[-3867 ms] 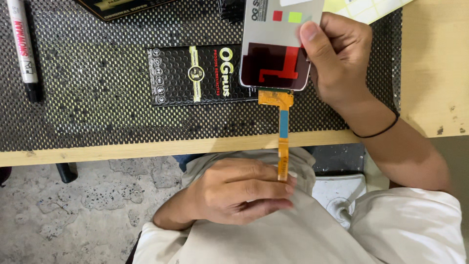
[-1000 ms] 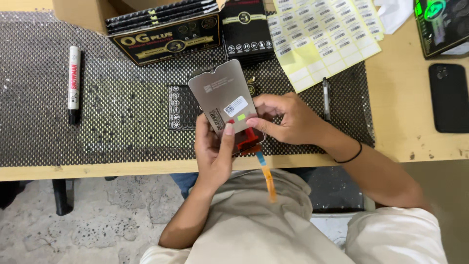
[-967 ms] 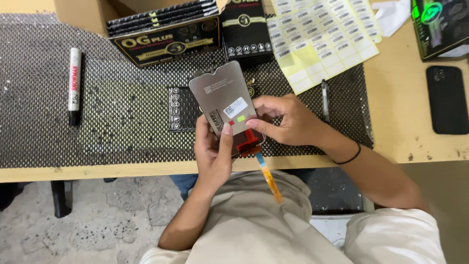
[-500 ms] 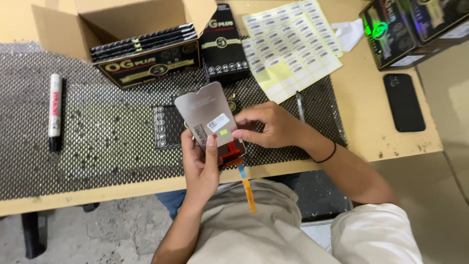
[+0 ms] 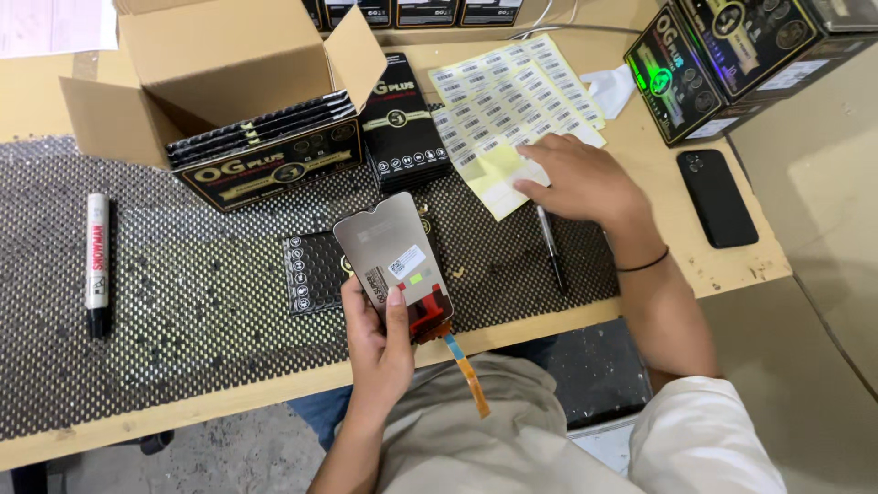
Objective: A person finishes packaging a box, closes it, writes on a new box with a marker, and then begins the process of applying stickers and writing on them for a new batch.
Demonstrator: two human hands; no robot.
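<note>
A wooden workbench [image 5: 732, 274] carries a black mesh mat [image 5: 183, 302], with an open cardboard box [image 5: 219, 73] at the far left. The left hand [image 5: 380, 343] grips a grey phone display panel [image 5: 389, 261] above the mat's near edge, thumb pressed on its back, its orange ribbon cable [image 5: 468, 375] dangling. The right hand [image 5: 576, 178] rests, fingers loosely curled, holding nothing, on the sticker sheet [image 5: 503, 91]. A pen [image 5: 551, 252] lies just beside it; a marker [image 5: 96, 261] lies far left.
</note>
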